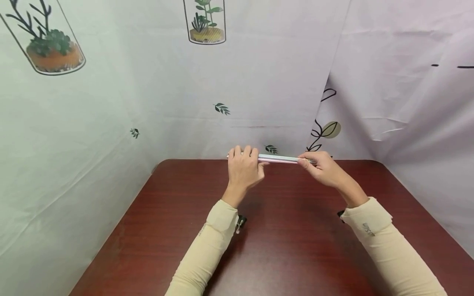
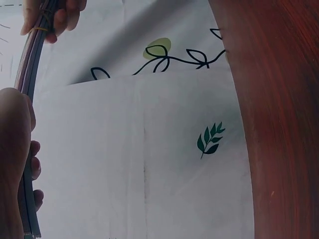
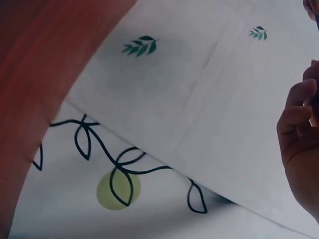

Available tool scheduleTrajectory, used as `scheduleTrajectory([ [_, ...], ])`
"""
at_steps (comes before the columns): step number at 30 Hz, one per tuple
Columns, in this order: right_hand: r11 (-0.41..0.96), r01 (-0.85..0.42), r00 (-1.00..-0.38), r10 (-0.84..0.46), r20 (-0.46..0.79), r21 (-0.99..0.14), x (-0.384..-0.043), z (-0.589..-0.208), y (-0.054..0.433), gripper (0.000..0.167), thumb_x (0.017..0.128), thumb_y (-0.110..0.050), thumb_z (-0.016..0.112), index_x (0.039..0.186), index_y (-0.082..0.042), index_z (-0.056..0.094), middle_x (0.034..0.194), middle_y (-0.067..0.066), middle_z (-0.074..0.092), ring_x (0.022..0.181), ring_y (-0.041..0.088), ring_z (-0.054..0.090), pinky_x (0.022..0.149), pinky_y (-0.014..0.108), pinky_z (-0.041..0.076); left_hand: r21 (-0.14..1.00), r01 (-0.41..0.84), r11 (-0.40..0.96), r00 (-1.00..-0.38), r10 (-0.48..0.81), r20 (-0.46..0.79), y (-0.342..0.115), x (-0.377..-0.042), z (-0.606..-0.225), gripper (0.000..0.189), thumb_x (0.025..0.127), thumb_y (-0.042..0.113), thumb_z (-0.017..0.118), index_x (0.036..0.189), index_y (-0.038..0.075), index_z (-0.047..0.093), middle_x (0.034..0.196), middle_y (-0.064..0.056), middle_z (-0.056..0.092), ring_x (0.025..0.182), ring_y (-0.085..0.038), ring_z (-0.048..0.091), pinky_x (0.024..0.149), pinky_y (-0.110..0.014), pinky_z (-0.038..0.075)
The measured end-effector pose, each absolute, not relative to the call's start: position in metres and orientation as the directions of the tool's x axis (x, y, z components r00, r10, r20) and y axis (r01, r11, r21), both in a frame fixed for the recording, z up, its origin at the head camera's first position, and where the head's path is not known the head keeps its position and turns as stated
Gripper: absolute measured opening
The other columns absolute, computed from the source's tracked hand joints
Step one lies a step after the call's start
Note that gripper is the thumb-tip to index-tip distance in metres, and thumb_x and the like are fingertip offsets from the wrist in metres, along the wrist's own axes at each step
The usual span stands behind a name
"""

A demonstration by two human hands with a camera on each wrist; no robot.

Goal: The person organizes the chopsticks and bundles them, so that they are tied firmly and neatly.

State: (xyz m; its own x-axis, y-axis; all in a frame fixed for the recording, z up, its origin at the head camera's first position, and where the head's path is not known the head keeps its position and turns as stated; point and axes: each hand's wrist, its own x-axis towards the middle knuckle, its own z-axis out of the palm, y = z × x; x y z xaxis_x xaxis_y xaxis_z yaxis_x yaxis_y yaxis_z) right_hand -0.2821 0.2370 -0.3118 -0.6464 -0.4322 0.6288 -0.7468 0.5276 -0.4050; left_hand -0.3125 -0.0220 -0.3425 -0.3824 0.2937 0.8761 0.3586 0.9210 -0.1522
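Note:
Both hands hold a slim bundle of long, straight, pale strips or sticks (image 1: 277, 158) level above the table's far edge. Its exact kind is not clear. The left hand (image 1: 244, 168) wraps its fingers over the left part of the bundle. At the other end, the right hand (image 1: 324, 167) pinches it between thumb and fingers. In the left wrist view, a thin yellow band (image 2: 39, 29) circles the bundle (image 2: 31, 69) beside the right hand's fingers (image 2: 61, 20). The right wrist view shows the curled right hand (image 3: 301, 149) at its edge, with the bundle mostly out of sight.
Below the hands spreads a dark red-brown wooden table (image 1: 289, 246). White cloth (image 1: 259, 82) printed with plants and leaves hangs behind it and at both sides. Small dark devices (image 1: 241, 222) sit at the wrists, beside the pale sleeves (image 1: 207, 246).

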Motion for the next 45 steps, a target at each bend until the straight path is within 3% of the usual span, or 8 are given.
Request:
scheduleTrajectory([
  [6,0.455,-0.696,-0.718,-0.421,0.554,-0.555,-0.279,-0.309,0.241,0.020,0.095,-0.003,0.061,0.114,0.000,0.063,0.093,0.004,0.067,0.073,0.007,0.059,0.063,0.023,0.048,-0.149,0.358,0.922,-0.387,0.292,0.875,-0.024,-0.311,-0.341,0.037,0.079,0.049,0.064,0.080,0.012,0.060,0.079,-0.003,0.058,0.076,-0.029,0.052,0.079,-0.043,0.042],
  [10,0.408,-0.667,-0.745,-0.381,0.548,-0.623,-0.276,-0.307,0.243,0.014,0.097,0.004,0.054,0.111,0.005,0.057,0.086,0.001,0.060,0.065,0.007,0.055,0.054,0.027,0.047,-0.159,0.357,0.921,-0.380,0.298,0.876,-0.025,-0.310,-0.339,0.038,0.082,0.051,0.060,0.080,0.012,0.058,0.078,-0.003,0.057,0.074,-0.029,0.051,0.077,-0.042,0.042],
  [15,0.423,-0.700,-0.711,-0.345,0.613,-0.575,-0.263,-0.299,0.233,0.013,0.096,0.007,0.050,0.105,0.010,0.061,0.076,-0.003,0.055,0.059,0.008,0.052,0.053,0.023,0.045,-0.172,0.357,0.918,-0.370,0.308,0.877,-0.025,-0.309,-0.341,0.043,0.086,0.054,0.058,0.079,0.011,0.058,0.077,-0.004,0.056,0.072,-0.029,0.050,0.073,-0.041,0.042],
  [20,0.366,-0.711,-0.702,-0.305,0.644,-0.601,-0.256,-0.297,0.218,0.009,0.094,0.010,0.052,0.098,0.013,0.060,0.067,0.005,0.053,0.053,0.008,0.049,0.048,0.021,0.043,-0.160,0.352,0.922,-0.384,0.298,0.874,-0.022,-0.309,-0.343,0.044,0.087,0.054,0.056,0.079,0.011,0.057,0.078,-0.005,0.056,0.075,-0.030,0.051,0.077,-0.043,0.042],
  [28,0.337,-0.765,-0.642,-0.339,0.688,-0.549,-0.269,-0.313,0.227,0.015,0.085,0.018,0.058,0.098,0.015,0.052,0.086,0.015,0.057,0.065,0.005,0.050,0.056,0.018,0.043,-0.165,0.337,0.927,-0.417,0.304,0.856,-0.018,-0.307,-0.346,0.039,0.087,0.050,0.060,0.082,0.012,0.059,0.081,-0.003,0.057,0.082,-0.029,0.054,0.082,-0.046,0.044],
  [36,0.139,-0.772,-0.597,-0.493,0.633,-0.621,-0.285,-0.322,0.246,0.019,0.091,0.016,0.049,0.108,0.014,0.056,0.092,0.004,0.061,0.074,0.016,0.055,0.066,0.022,0.047,-0.177,0.356,0.918,-0.400,0.321,0.859,-0.029,-0.307,-0.348,0.038,0.083,0.049,0.066,0.084,0.011,0.060,0.084,-0.004,0.060,0.084,-0.029,0.055,0.081,-0.047,0.043],
  [41,0.225,-0.769,-0.626,-0.457,0.632,-0.599,-0.297,-0.327,0.199,0.016,0.089,0.009,0.064,0.103,0.006,0.071,0.097,0.011,0.072,0.087,0.015,0.065,0.078,0.021,0.049,-0.154,0.366,0.918,-0.381,0.299,0.875,-0.076,-0.299,-0.357,0.036,0.079,0.042,0.067,0.083,0.007,0.059,0.082,-0.010,0.059,0.078,-0.035,0.053,0.076,-0.052,0.042],
  [45,0.334,-0.792,-0.608,-0.513,0.606,-0.512,-0.309,-0.330,0.149,0.016,0.087,-0.004,0.073,0.104,-0.001,0.076,0.097,0.008,0.075,0.078,0.008,0.064,0.069,0.024,0.051,-0.122,0.368,0.922,-0.374,0.267,0.888,-0.115,-0.293,-0.362,0.035,0.076,0.036,0.067,0.080,0.003,0.057,0.078,-0.013,0.056,0.074,-0.040,0.050,0.074,-0.057,0.040],
])
